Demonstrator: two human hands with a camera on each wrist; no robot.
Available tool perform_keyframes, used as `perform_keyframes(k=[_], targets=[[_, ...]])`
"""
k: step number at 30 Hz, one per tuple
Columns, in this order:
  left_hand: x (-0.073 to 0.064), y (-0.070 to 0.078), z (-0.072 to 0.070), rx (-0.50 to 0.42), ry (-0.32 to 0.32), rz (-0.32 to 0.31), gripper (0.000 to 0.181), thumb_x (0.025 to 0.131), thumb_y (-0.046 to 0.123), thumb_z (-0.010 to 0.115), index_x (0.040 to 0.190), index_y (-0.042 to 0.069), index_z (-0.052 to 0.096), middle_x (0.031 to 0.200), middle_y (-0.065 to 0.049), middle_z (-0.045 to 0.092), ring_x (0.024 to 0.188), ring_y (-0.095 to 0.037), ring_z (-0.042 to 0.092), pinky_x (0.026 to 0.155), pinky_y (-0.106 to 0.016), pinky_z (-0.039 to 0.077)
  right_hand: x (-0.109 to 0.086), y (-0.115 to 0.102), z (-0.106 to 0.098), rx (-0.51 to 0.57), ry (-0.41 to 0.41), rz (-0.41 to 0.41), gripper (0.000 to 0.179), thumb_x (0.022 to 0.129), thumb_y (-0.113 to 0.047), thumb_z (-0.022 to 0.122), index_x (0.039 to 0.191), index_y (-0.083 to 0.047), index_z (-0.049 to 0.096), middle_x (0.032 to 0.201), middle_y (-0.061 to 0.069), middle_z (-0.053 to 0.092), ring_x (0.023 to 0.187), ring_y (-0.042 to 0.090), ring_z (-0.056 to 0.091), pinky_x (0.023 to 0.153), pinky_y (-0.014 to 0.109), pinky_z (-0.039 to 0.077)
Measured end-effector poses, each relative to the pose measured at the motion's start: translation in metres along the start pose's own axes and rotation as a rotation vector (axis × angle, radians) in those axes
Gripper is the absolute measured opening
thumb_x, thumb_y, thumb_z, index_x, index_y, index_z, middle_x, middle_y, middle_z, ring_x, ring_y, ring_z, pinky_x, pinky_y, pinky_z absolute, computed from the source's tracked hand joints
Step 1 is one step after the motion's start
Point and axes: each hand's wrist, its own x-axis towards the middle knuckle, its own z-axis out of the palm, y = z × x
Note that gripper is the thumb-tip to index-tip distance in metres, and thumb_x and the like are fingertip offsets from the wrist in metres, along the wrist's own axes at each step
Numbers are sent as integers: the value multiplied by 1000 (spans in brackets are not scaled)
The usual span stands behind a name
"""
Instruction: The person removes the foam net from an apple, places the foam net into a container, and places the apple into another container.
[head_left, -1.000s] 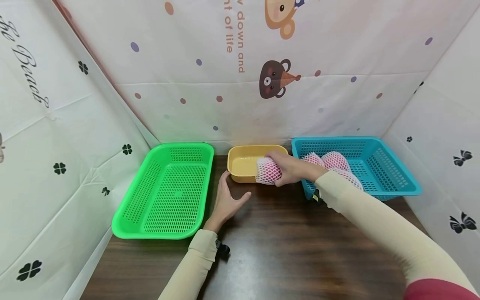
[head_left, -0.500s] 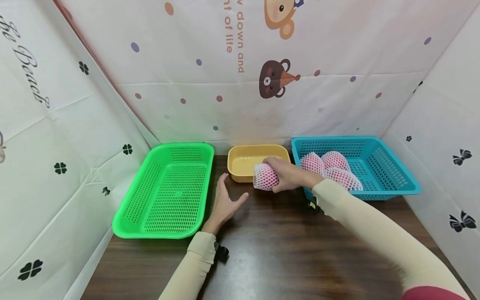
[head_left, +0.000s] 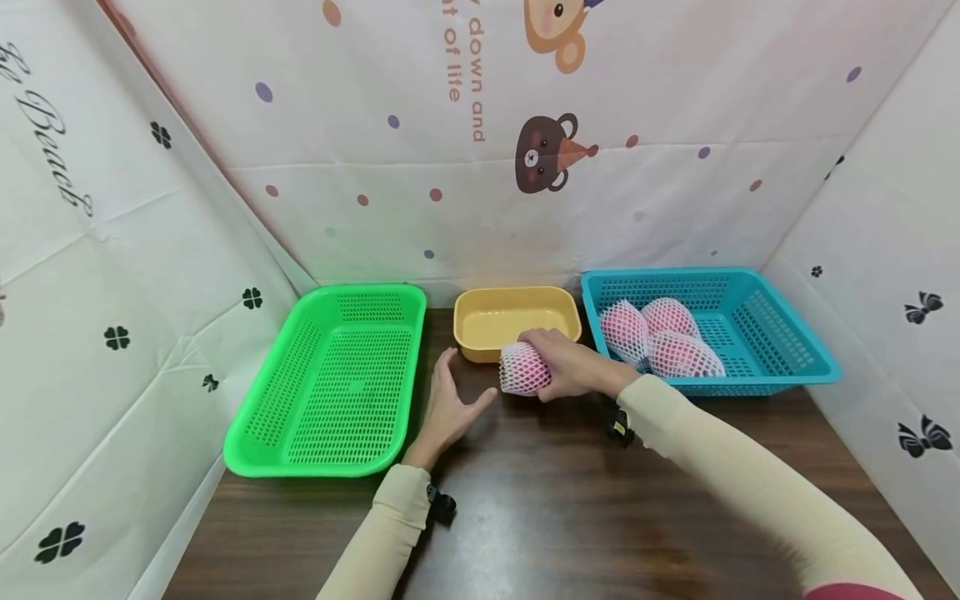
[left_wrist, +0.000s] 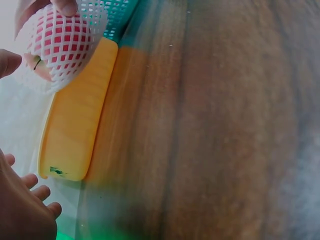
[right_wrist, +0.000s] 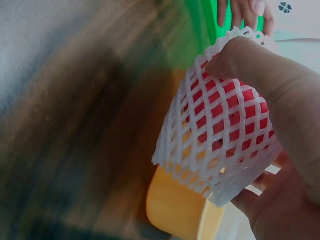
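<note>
My right hand point(head_left: 567, 367) grips a red apple point(head_left: 526, 369) wrapped in a white foam net sleeve, in front of the yellow tub. The apple's stem end point(left_wrist: 38, 64) shows through the net's opening in the left wrist view. In the right wrist view, the thumb lies across the foam net point(right_wrist: 220, 120) while other fingers are partly hidden behind it. My left hand point(head_left: 447, 408) holds nothing; its thumb and fingers are spread beside the green basket, facing the wrapped apple from the left.
A green basket point(head_left: 315, 463) stands at left, a yellow tub point(head_left: 480, 343) at back centre. Inside the blue basket point(head_left: 780, 367) at right lie 3 more net-wrapped fruits point(head_left: 682, 354). A printed cloth point(head_left: 360, 108) hangs behind them all, above the dark wooden table point(head_left: 525, 517).
My right hand has drawn the wrapped apple slightly left and nearer to me, away from the yellow tub. The left hand has barely moved.
</note>
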Motion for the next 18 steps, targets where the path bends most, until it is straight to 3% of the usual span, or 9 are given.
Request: perform_keyframes(k=[9,18], targets=[[-2,-2,0,-17,-12,-5,98,85,42,80,158,8,24,160,-15,30,148,-30,30,120,-52,27,0,-1,16,42,-16,-3,93,75,-19,92,150,-10,38,137,8,51,119,26,49,103,49,48],[-5,-4,-2,1,-20,7,94,86,45,76,156,8,25,159,-16,30,148,-31,31,120,-52,28,2,3,29,2,24,-18,94,73,-19,91,151,-8,39,138,11,51,120,25,50,102,47,49]])
